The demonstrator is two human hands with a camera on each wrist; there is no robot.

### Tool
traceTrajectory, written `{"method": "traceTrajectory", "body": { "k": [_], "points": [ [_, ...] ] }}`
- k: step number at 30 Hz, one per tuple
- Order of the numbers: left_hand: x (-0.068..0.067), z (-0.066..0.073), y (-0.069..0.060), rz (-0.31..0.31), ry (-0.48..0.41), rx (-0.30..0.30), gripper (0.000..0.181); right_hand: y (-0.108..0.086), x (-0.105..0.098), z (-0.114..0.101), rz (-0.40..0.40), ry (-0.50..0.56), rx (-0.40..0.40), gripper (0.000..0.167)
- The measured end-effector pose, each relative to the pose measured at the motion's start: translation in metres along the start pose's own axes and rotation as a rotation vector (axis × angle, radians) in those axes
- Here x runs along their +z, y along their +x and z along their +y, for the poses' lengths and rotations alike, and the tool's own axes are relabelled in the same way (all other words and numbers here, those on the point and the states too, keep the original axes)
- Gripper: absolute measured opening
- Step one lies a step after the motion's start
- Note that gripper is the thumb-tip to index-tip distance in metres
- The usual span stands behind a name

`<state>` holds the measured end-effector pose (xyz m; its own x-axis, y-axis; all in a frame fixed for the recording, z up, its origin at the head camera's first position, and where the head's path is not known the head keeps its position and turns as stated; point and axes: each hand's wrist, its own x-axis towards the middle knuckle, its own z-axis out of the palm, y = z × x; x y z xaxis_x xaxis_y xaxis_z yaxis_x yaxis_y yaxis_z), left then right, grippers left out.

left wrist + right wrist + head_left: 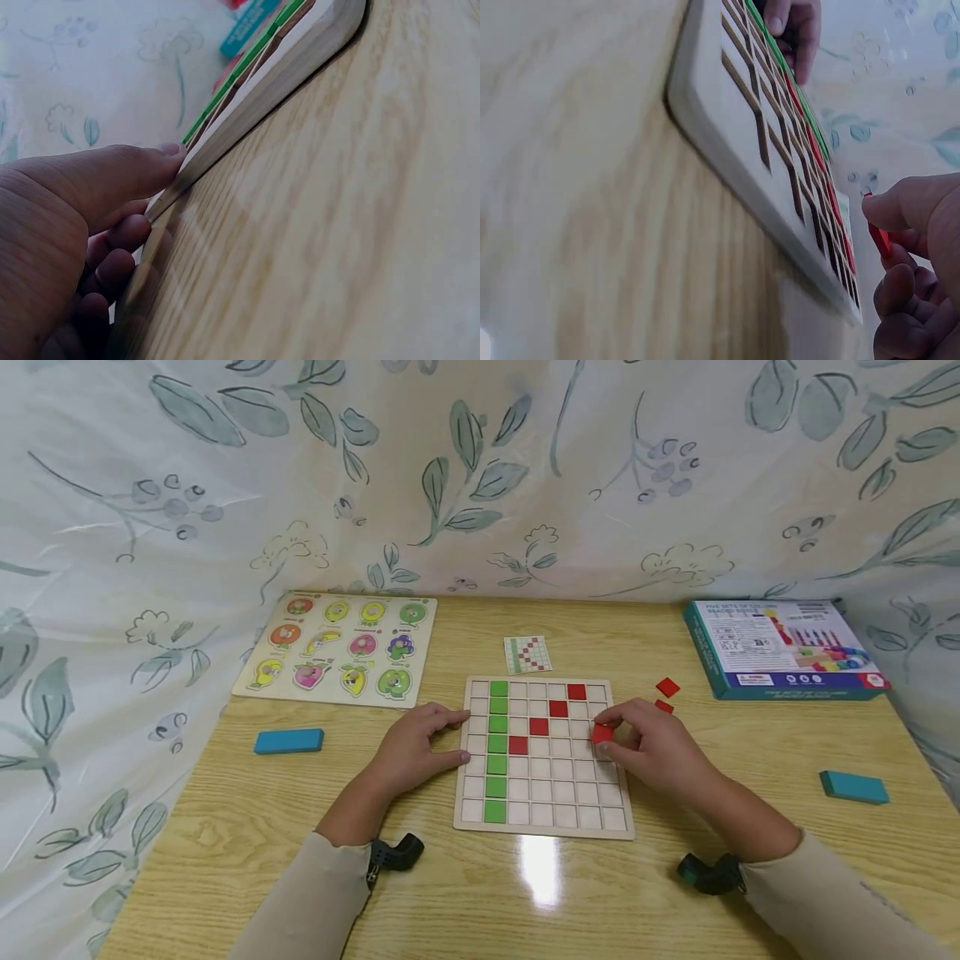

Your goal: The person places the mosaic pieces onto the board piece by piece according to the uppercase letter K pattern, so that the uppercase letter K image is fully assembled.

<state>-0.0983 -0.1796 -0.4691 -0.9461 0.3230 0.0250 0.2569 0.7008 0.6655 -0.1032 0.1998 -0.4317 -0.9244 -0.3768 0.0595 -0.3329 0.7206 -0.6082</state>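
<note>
Between the thumb and fingers of my right hand [660,747] is a small red square tile [602,733], tilted above the right edge of the wooden grid board [543,834]. The right wrist view shows that red tile [879,238] edge-on and off the board. My left hand [408,747] touches the board's left edge with thumb and index fingertips. Close up in the left wrist view, the left thumb [127,176] meets the board's rim. A column of green tiles [496,743] fills the second column of squares. Several red tiles [538,727] form a diagonal on the grid.
Two loose red tiles [667,687] lie right of the board. A small pattern card [527,655] lies behind it. A fruit puzzle board [337,647] is at back left, a boxed set [787,652] at back right. Blue blocks [288,742] lie on both sides.
</note>
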Motion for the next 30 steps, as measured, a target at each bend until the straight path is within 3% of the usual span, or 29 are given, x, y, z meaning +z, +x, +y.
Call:
{"method": "traceTrajectory", "body": {
  "k": [10, 22, 30],
  "points": [
    [0.001, -0.001, 0.0, 0.003, 0.006, 0.003, 0.061, 0.005, 0.019, -0.026, -0.085, 0.029, -0.104, 0.033],
    [-0.001, 0.0, -0.001, 0.001, 0.007, 0.01, 0.062, 0.011, 0.043, -0.042, -0.15, 0.013, -0.215, 0.027],
    [-0.001, 0.0, -0.001, 0.002, 0.004, 0.014, 0.062, 0.015, 0.05, -0.046, -0.159, -0.038, -0.218, 0.028]
  ]
}}
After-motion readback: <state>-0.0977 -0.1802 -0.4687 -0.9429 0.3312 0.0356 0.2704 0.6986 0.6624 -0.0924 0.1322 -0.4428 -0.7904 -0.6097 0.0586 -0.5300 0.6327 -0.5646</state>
